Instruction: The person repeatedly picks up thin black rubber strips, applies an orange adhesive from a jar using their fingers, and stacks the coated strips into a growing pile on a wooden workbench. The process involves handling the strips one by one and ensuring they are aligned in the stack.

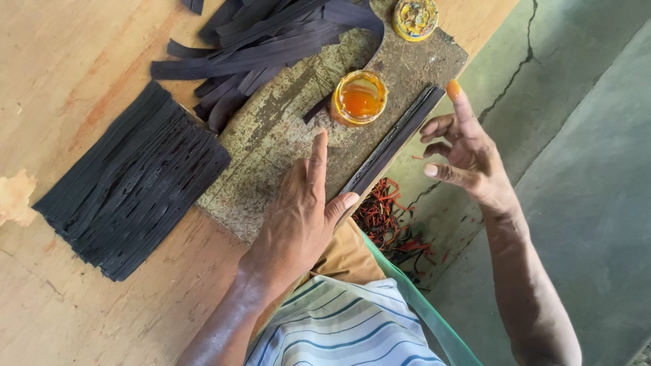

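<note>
Two hands at a worn board, one long black strip laid along its right edge.

Two round glue tins are seen: an open orange-filled tin (359,98) and a far crusted tin (415,18). The left hand (298,213) is laid flat, fingers together, pressing the long black rubber strip (393,141) on the scuffed grey-green board (271,146); the strip's long axis runs near-left to far-right. The right hand (468,152) is held raised, fingers spread, holding nothing. One stacked bundle of black strips (132,181) lies left; a loose heap of black strips (264,41) lies far.

So the count: two small round pots, one open pot of orange glue (359,98) and one crusty yellow-rimmed pot (415,17) at the top. One worn work board (271,146), one neat stack of black strips (132,183), one loose heap of black strips (264,41). Strips themselves are too many to count, and two hands are in view.
</note>
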